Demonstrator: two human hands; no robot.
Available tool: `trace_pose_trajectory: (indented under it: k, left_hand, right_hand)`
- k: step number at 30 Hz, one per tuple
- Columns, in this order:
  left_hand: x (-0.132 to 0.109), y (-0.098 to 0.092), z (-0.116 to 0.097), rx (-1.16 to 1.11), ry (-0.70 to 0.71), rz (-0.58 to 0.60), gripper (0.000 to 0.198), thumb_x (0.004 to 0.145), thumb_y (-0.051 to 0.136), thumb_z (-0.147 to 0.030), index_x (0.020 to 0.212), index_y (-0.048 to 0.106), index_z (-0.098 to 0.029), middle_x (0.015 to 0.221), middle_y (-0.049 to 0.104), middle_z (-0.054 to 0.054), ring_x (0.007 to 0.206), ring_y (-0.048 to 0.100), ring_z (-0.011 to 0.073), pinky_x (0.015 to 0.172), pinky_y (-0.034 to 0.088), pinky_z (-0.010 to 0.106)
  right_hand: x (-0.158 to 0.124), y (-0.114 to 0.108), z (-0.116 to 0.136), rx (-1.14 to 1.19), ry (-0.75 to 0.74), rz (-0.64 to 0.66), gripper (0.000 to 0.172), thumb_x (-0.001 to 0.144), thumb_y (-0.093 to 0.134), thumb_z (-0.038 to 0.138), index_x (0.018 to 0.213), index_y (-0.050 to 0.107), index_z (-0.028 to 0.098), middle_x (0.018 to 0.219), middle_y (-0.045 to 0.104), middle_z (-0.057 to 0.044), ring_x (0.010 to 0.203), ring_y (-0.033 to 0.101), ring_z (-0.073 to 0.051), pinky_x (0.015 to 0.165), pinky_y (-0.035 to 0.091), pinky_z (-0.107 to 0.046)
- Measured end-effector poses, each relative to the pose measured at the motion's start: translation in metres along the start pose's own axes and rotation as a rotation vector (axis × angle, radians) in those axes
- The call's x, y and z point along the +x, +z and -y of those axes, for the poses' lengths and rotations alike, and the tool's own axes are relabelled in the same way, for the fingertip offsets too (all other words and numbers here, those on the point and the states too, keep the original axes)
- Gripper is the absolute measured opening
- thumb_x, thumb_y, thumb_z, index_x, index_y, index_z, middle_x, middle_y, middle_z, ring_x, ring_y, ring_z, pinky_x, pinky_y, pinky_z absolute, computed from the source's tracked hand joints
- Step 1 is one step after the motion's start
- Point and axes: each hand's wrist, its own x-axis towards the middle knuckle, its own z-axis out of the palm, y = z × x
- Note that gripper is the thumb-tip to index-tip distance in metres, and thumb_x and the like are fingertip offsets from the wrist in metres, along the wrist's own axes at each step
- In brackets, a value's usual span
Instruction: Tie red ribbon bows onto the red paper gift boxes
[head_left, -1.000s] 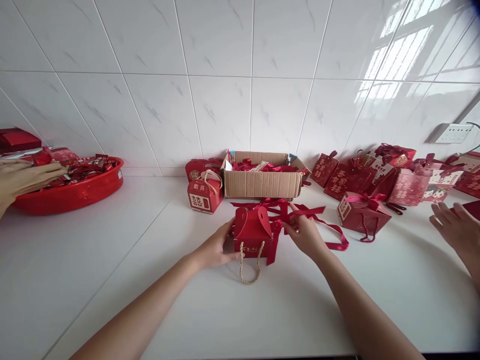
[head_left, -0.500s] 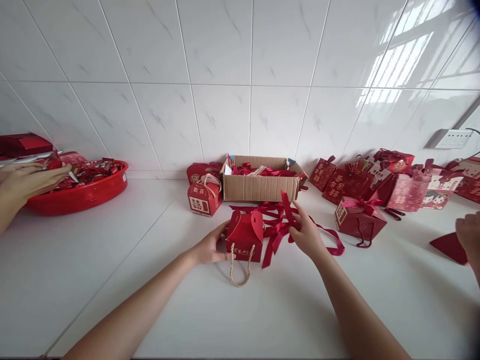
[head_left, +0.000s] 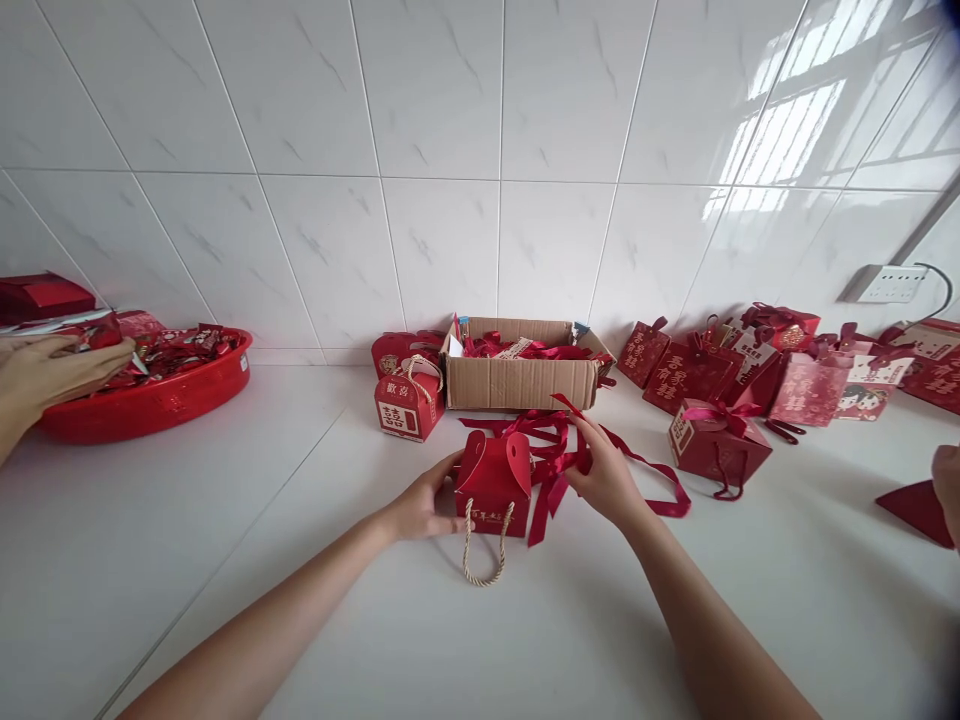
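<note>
Upright on the white counter stands a red gift box [head_left: 493,482] with a curved folded top and a beige rope handle [head_left: 484,580] hanging down its front. My left hand [head_left: 426,502] grips the box by its left side, thumb at the front corner. Just right of the box, my right hand [head_left: 600,470] has its fingers closed on a dark red ribbon [head_left: 553,490], whose one end sticks up above the knuckles. More loops of that ribbon lie spread behind the box and to the right; its fingertips are partly hidden.
Behind stands a cardboard box [head_left: 517,384] of red ribbons, beside a small red gift box [head_left: 409,402]. At right are a ribbon-tied box [head_left: 720,445] and several red bags [head_left: 690,375]. Another person's hands [head_left: 60,375] work over a red basin [head_left: 157,405]; another hand [head_left: 948,490] shows far right.
My right hand has moved slightly left and down, closer to the box, and the raised ribbon end has tilted over. My left hand keeps its hold on the box.
</note>
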Motion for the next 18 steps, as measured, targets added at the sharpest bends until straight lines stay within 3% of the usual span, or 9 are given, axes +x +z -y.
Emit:
trace_pose_trajectory:
  k: [4, 7, 11, 18]
  left_hand:
    - [-0.0001, 0.0002, -0.0001, -0.002, -0.026, 0.003, 0.085, 0.066, 0.075, -0.031, 0.139, 0.030, -0.022, 0.130, 0.051, 0.013, 0.114, 0.051, 0.0296, 0.096, 0.042, 0.045]
    - [0.0002, 0.0010, -0.0007, -0.002, -0.027, 0.006, 0.086, 0.066, 0.075, -0.031, 0.139, 0.030, -0.022, 0.129, 0.052, 0.013, 0.115, 0.050, 0.0297, 0.096, 0.042, 0.045]
    - [0.0004, 0.0022, 0.0004, -0.020, -0.007, -0.004, 0.086, 0.066, 0.075, -0.031, 0.138, 0.031, -0.020, 0.132, 0.049, 0.014, 0.116, 0.050, 0.0297, 0.097, 0.042, 0.043]
    - [-0.0003, 0.0017, 0.0025, -0.018, -0.016, 0.024, 0.089, 0.067, 0.075, -0.028, 0.141, 0.025, -0.022, 0.134, 0.046, 0.015, 0.118, 0.049, 0.0300, 0.099, 0.040, 0.045]
  right_hand:
    - [-0.0020, 0.0026, 0.0057, -0.085, 0.003, -0.014, 0.045, 0.078, 0.050, 0.026, 0.122, 0.057, 0.017, 0.125, 0.059, -0.011, 0.103, 0.060, -0.026, 0.083, 0.050, -0.040]
    - [-0.0034, 0.0038, 0.0089, -0.096, 0.011, 0.000, 0.032, 0.086, 0.046, 0.033, 0.104, 0.068, 0.018, 0.102, 0.070, -0.008, 0.089, 0.066, -0.025, 0.077, 0.052, -0.039]
    - [-0.0048, 0.0066, 0.0058, -0.052, -0.071, -0.025, 0.026, 0.086, 0.048, 0.032, 0.095, 0.071, 0.021, 0.097, 0.072, -0.006, 0.083, 0.068, -0.022, 0.073, 0.054, -0.035]
    - [-0.0091, 0.0104, 0.0050, 0.045, -0.098, -0.052, 0.028, 0.087, 0.046, 0.029, 0.102, 0.069, 0.021, 0.086, 0.073, -0.006, 0.073, 0.068, -0.020, 0.067, 0.055, -0.034]
